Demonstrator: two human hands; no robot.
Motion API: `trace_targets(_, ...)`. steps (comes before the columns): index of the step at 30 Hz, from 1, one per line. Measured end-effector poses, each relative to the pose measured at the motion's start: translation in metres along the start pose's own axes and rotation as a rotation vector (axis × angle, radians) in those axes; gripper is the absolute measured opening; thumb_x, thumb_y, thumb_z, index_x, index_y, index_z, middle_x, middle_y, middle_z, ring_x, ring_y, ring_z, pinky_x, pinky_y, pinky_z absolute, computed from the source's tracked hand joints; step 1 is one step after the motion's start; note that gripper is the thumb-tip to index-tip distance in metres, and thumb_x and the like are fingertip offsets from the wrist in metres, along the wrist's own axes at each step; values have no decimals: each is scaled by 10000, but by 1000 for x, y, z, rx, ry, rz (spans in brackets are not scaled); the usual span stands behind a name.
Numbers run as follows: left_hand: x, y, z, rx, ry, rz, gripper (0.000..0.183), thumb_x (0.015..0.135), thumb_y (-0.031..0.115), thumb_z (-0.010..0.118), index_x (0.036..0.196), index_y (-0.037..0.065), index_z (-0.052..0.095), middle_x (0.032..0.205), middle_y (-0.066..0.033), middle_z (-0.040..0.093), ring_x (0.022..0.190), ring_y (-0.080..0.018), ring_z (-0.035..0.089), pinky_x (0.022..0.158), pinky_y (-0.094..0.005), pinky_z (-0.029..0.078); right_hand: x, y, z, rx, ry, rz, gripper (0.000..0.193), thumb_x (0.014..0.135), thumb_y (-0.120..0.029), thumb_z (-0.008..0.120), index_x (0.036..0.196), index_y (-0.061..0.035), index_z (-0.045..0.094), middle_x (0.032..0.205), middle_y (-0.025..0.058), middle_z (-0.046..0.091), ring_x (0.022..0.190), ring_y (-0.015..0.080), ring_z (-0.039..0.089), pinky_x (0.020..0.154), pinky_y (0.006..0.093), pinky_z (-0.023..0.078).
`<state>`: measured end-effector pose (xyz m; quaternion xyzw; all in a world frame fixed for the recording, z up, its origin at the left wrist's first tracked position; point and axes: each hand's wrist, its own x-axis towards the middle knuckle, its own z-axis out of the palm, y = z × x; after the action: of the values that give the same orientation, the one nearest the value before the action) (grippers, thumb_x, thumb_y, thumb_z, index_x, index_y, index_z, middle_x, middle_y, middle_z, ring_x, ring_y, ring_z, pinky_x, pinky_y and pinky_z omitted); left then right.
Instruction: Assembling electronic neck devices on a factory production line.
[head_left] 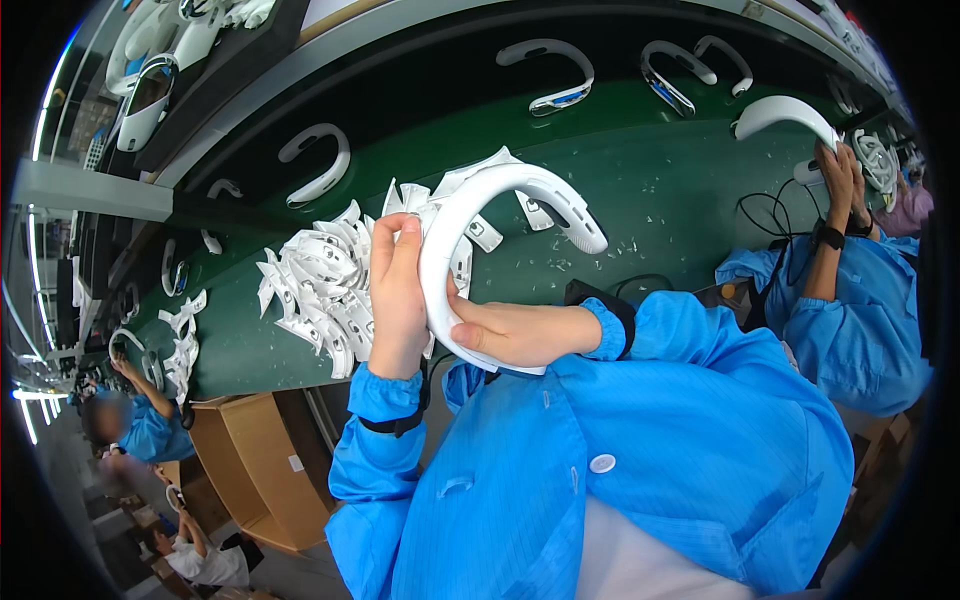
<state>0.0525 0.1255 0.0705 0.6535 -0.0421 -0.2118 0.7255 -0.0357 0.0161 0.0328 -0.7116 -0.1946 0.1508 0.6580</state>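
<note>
A white C-shaped neck fan (447, 250) is held up in front of me over the bench, its vented end (575, 215) pointing right. My left hand (398, 290) is closed against the outer left side of the curve, fingers upward. From the right, my right hand (515, 332) grips the lower part, with the thumb across the front and the other fingers partly hidden behind it. Behind and left of my hands lies a heap of white curved plastic covers (325, 265), some partly covered by the fan.
More neck fans (560, 95) rest along the far side of the green bench (640, 170). At right a co-worker's hand (838, 180) holds another. A black cable (770, 215) lies nearby. An open cardboard box (255, 460) stands below the bench at left.
</note>
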Motion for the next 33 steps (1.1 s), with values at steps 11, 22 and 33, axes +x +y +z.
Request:
trace_targets(11,7,8,5,63,-25,-66,280,958,318,361,909,56,447,412,-39,410,278,-122,376,284,-229,327,2,1,-9,-29,-155,104,390,965,-270,331,1168,64,331,1018,220,515,940,278,526,850,351,401)
trace_targets(22,48,6,-1,-302,-279,-251,607,916,544,243,1210,20,333,601,-137,537,521,-234,535,568,-379,489,-19,11,-27,340,73,-1,369,980,-320,303,1123,-4,429,843,52,478,728,106,496,659,261,470)
trace_targets(33,20,-38,27,-78,224,78,512,952,484,183,1138,48,377,522,-104,514,412,-183,505,389,-267,406,-9,15,-20,277,158,157,568,981,-336,200,1429,-76,-35,978,85,474,733,132,490,709,272,455)
